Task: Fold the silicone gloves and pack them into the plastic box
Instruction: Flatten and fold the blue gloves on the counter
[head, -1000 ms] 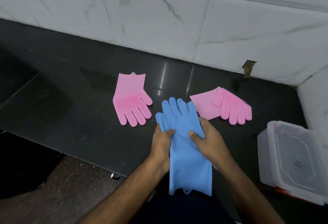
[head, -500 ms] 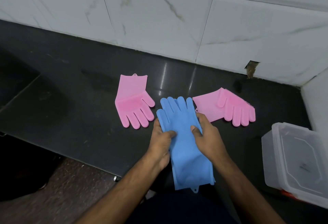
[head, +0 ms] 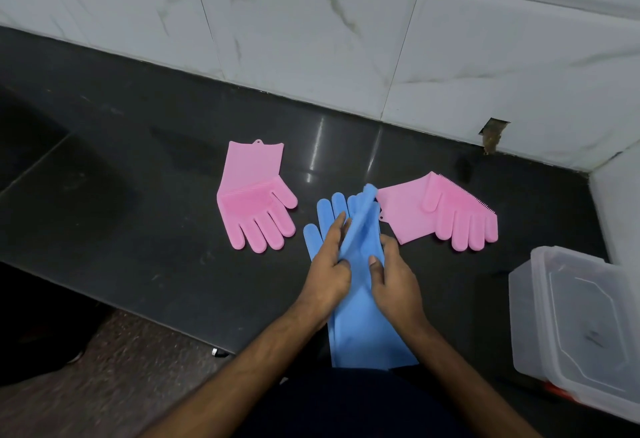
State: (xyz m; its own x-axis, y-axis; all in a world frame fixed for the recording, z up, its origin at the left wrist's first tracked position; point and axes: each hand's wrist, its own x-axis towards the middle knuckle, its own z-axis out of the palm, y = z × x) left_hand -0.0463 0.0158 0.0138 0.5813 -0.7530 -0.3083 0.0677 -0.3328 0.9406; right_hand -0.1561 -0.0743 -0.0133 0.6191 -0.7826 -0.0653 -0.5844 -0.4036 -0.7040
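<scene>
A blue silicone glove [head: 363,316] lies lengthwise on the black counter [head: 138,229] in front of me, fingers pointing away, cuff at the counter's near edge. My left hand [head: 329,264] grips its left side and lifts a fold of it up across the fingers. My right hand [head: 391,274] presses and pinches the glove's right side. One pink glove [head: 254,202] lies folded to the left. A second folded pink glove [head: 446,212] lies to the right, bristles showing. The clear plastic box [head: 581,326] with its lid stands at the right edge.
A white marble-tiled wall [head: 346,39] runs along the back of the counter and turns a corner at the right, just behind the box. A chipped hole [head: 491,136] marks the wall's base. The counter's near edge drops to a speckled floor [head: 138,368] at lower left.
The blue glove lay flat under both hands before. Now my left hand has lifted part of it upward into a raised fold, and both hands have shifted closer together.
</scene>
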